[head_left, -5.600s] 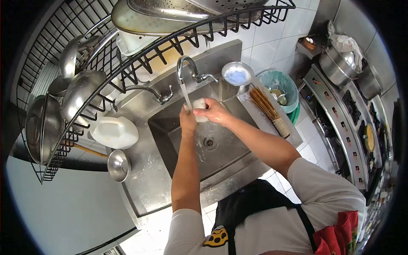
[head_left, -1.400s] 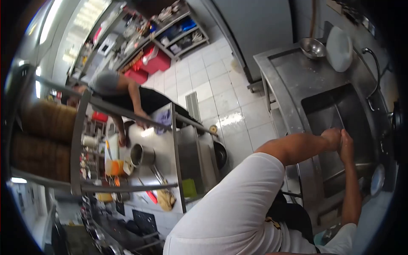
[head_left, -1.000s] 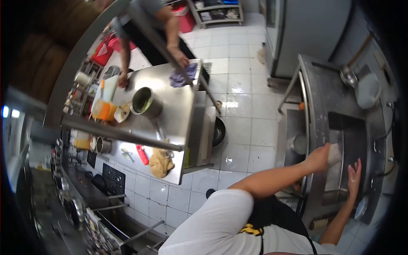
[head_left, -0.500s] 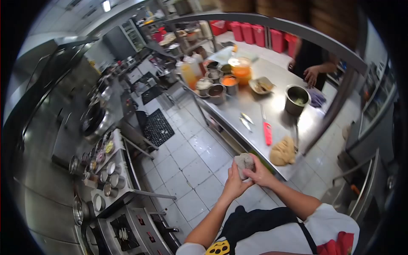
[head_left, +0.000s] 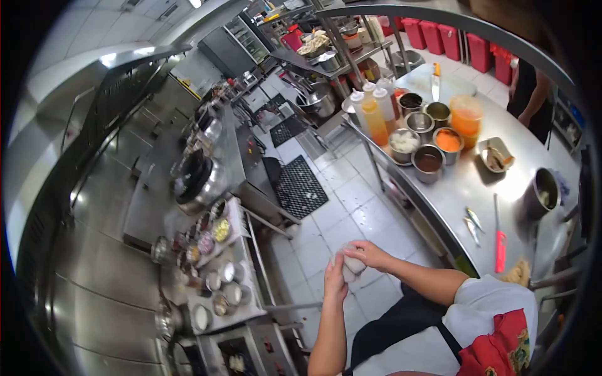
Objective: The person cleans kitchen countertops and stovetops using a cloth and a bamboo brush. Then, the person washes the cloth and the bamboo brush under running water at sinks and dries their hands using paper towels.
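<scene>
A greyish-white bunched cloth [head_left: 353, 266] is squeezed between my two hands, in front of my body and above the tiled floor. My left hand [head_left: 335, 281] wraps its near left side, fingers curled. From the right, my right hand [head_left: 371, 255] presses over the top of it. The fingers hide much of the cloth. To the right, on the steel table [head_left: 439, 207], lie a long thin tool with a red handle [head_left: 500, 252] and small silvery pieces [head_left: 472, 227]. A tan crumpled cloth [head_left: 518, 274] sits near the table's edge, partly hidden.
Squeeze bottles [head_left: 375, 119], metal pots of sauce [head_left: 429, 161], an orange-filled tub [head_left: 466, 119] and a knife [head_left: 436, 84] stand or lie on the table. Another person [head_left: 533, 94] is behind it. At left are a counter with small containers [head_left: 232, 293] and a wok [head_left: 204, 182].
The view has swung left, so the table sits further right. My hands have shifted away from the table's edge, still around the cloth. The other person's hand has left the table area beside the pot.
</scene>
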Available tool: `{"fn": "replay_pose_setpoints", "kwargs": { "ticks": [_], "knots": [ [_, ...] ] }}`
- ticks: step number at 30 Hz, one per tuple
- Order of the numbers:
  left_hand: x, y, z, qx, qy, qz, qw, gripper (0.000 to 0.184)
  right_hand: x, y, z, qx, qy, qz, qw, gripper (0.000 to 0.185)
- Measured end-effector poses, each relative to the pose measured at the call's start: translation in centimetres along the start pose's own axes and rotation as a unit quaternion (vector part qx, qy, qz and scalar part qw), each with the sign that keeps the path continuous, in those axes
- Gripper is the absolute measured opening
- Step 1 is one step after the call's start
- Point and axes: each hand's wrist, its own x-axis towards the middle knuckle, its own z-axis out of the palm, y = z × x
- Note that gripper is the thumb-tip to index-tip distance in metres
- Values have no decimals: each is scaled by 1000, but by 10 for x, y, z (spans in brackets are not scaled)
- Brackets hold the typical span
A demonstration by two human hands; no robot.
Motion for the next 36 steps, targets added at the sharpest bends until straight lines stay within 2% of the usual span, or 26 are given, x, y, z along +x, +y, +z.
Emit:
{"fn": "replay_pose_setpoints", "kwargs": {
  "ticks": [2, 6, 7, 8, 10, 11, 14, 15, 19, 20, 22, 25, 29, 30, 32, 33, 36],
  "knots": [
    [23, 28, -20, 12, 38, 30, 999, 42, 49, -5, 5, 83, -48, 45, 994, 36],
    [33, 82, -60, 40, 143, 59, 987, 40, 153, -3, 25, 59, -147, 50, 986, 42],
    [42, 86, -75, 22, 174, 64, 982, 41, 179, -6, 35, -49, -143, 71, 986, 42],
    [53, 91, -91, 3, 203, 73, 976, 43, 200, -8, 42, -149, -109, 24, 982, 40],
    [91, 106, -116, -28, 226, 97, 969, 44, 240, -17, 55, -346, -33, -77, 935, 38],
    [108, 111, -128, -39, 223, 105, 968, 43, 265, -15, 59, -345, -44, -120, 930, 37],
    [178, 140, -166, -112, 212, 84, 967, 41, 330, -26, 64, -322, -114, -95, 935, 40],
    [197, 140, -172, -152, 220, 63, 961, 40, 350, -26, 60, -338, -91, -83, 933, 44],
    [313, 175, -176, -265, 74, 20, 961, 38, 417, -89, 27, -335, -94, -6, 937, 58],
    [343, 191, -162, -268, 48, 13, 962, 38, 432, -105, 17, -285, -69, 8, 956, 61],
    [404, 213, -145, -159, -23, 32, 986, 40, 465, -128, -2, -176, -16, 29, 984, 65],
    [484, 258, -117, -103, -71, 16, 992, 47, 534, -138, -37, -159, 36, 50, 985, 72],
    [585, 305, -140, -174, -93, 17, 980, 58, 646, -159, -66, -177, -44, 51, 982, 74],
    [591, 317, -153, -180, -49, 5, 982, 56, 676, -160, -66, -125, -87, 58, 987, 72],
    [630, 347, -166, -193, 8, 2, 981, 53, 733, -172, -62, -79, -146, 89, 982, 83],
    [646, 362, -173, -236, 25, 4, 972, 53, 762, -181, -59, -77, -162, 91, 980, 83],
    [687, 419, -179, -314, 2, 41, 949, 49, 840, -197, -43, -82, -189, 103, 973, 84]
  ]
}}
